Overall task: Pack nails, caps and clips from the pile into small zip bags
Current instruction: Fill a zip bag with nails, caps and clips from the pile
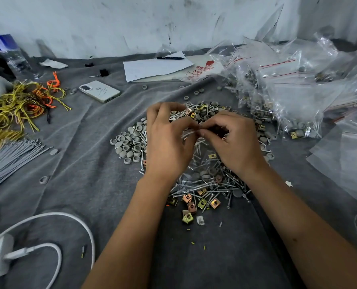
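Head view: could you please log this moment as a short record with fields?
left hand: pinches the zip bag's top edge
right hand: pinches the same edge
zip bag: clear, hangs over the pile, holds nails and caps
pile: nails, grey caps, metal clips on grey cloth
filled bags: heaped at right
phone: lies at left, behind the pile

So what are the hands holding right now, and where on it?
Both the left hand and right hand pinch the top edge of a small clear zip bag, which hangs over the pile with hardware inside.
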### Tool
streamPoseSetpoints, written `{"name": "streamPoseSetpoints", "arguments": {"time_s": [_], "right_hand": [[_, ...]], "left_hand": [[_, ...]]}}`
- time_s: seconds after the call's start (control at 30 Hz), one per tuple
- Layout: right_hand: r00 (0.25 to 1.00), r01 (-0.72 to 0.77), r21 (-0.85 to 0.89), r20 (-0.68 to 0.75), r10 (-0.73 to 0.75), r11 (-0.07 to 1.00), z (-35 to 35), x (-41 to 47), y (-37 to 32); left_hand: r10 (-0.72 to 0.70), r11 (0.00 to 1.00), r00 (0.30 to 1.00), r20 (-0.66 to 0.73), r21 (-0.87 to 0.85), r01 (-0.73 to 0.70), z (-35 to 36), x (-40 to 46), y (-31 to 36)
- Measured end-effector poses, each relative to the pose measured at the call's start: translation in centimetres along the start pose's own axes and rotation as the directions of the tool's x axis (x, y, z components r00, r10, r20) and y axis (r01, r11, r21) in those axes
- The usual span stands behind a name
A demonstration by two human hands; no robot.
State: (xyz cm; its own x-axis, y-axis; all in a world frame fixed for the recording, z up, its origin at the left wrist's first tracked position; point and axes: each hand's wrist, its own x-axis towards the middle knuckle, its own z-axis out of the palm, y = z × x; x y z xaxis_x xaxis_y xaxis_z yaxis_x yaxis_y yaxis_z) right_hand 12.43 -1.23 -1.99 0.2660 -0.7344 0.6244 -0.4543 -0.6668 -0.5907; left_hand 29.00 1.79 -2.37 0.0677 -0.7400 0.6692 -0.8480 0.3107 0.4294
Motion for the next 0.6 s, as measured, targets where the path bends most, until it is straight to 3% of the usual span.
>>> {"name": "streamPoseSetpoints", "arguments": {"time_s": [0.2,0.6], "right_hand": [[1.0,0.012,-0.038,0.017,-0.012,0.999,-0.16,0.08,0.13],[0.992,0.108,-0.125,0.079,-0.099,0.986,-0.29,0.08,0.06]], "left_hand": [[-0.056,0.996,0.998,0.006,-0.065,0.056,-0.1,-0.02,0.03],[-0.026,0.997,0.996,0.091,-0.067,0.032,-0.01,-0.15,-0.4]]}}
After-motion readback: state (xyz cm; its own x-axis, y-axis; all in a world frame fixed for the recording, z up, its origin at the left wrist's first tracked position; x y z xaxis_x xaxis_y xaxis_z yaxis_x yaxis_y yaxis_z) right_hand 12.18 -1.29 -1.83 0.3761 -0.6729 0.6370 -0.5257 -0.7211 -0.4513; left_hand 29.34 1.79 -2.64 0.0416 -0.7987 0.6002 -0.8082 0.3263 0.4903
